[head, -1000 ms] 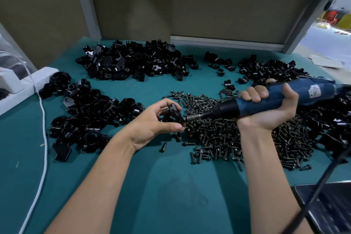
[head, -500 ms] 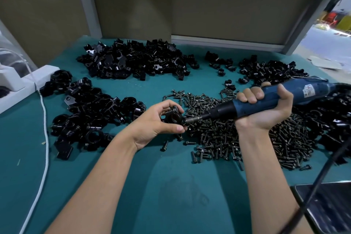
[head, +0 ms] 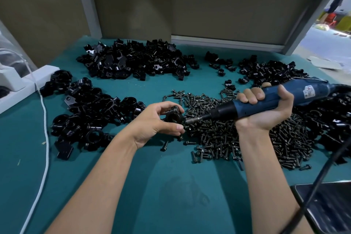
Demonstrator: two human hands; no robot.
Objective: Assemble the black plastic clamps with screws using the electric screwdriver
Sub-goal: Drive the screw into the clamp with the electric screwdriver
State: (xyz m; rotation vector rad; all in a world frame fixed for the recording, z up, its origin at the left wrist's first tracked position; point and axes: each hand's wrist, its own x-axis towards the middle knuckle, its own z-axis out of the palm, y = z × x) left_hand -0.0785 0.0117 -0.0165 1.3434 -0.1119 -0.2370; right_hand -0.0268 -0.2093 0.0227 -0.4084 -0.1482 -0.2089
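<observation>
Both hands are closed round their work. My left hand (head: pixel 153 121) pinches one black clamp (head: pixel 173 116) between the thumb and curled fingers, held just above the middle of the surface (head: pixel 152 186), with one side turned to the right. I judge that lets the tool come at it in a straight line. My right hand (head: pixel 266 108) is wrapped round the blue electric screwdriver (head: pixel 307 93), which lies almost level. Its bit (head: pixel 193 119) points left and meets the clamp. Whether a screw sits on the tip I cannot tell.

Right under the tool lies the heap of screws (head: pixel 218 138), spreading toward the right edge, so that the next one is a short reach away. Loose black clamp parts sit in separate piles: a wide one at the back edge (head: pixel 133 62), one near the left edge (head: pixel 91 112), a smaller one at the back right (head: pixel 269 72), and more along the right edge (head: pixel 338 116).

A white cord (head: pixel 44 119) trails down the left side past a white block (head: pixel 24 83). A dark flat device (head: pixel 326 205) lies at the near right corner, with a black cable (head: pixel 322 175) crossing it. The surface is teal matting. Brown boards (head: pixel 228 9) wall the back, and a bright room opens to the right.
</observation>
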